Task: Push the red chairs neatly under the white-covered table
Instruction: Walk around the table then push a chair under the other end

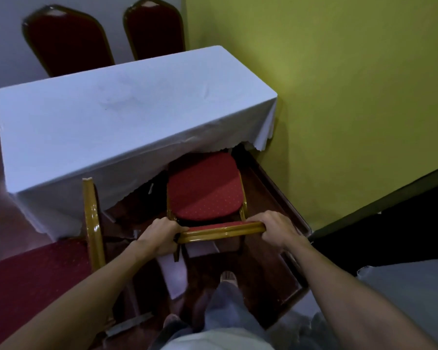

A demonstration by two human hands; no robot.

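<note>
Both forearms are reaching out below me; my left hand [162, 229] and right hand [276, 227] are clamping their fingers [257, 221] on the backrest top [221, 229] of the red chair [204, 190]. Its seat is sitting half under the white-covered counter [111, 117], front edge lifting the hanging cloth [213, 145]. I'm judging the cloth could snag and drag. The second chair [36, 274] is standing close on my left; its frame could be clipping this one.
</note>
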